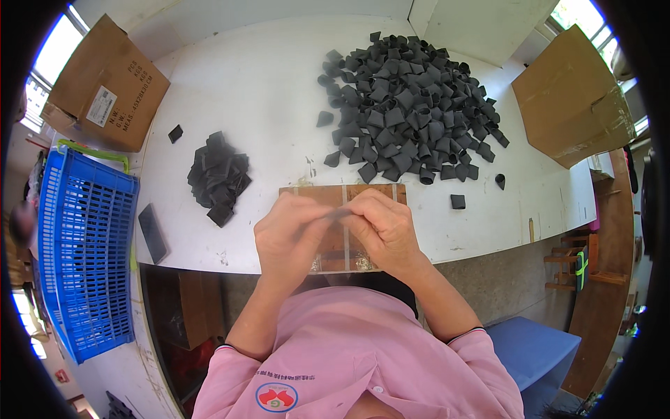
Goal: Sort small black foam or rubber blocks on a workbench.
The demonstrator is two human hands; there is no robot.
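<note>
My left hand [287,227] and my right hand [385,225] meet above a brown board [333,246] at the table's front edge. Both are closed, fingertips pinching a small black fabric piece [340,212] between them. Most of that piece is hidden by my fingers, and the left fingers are a little blurred. Beyond my right hand spreads a big heap of black fabric loops [412,105], many showing open, tube-like ends. To the left of my hands is a smaller pile of flatter black pieces [218,174].
A dark flat slab [153,234] lies by the table's left edge, beside a blue plastic basket [87,251]. Cardboard boxes stand at the far left [112,84] and far right [572,98]. A blue stool [534,349] is at lower right. Single loops [458,202] lie near the heap.
</note>
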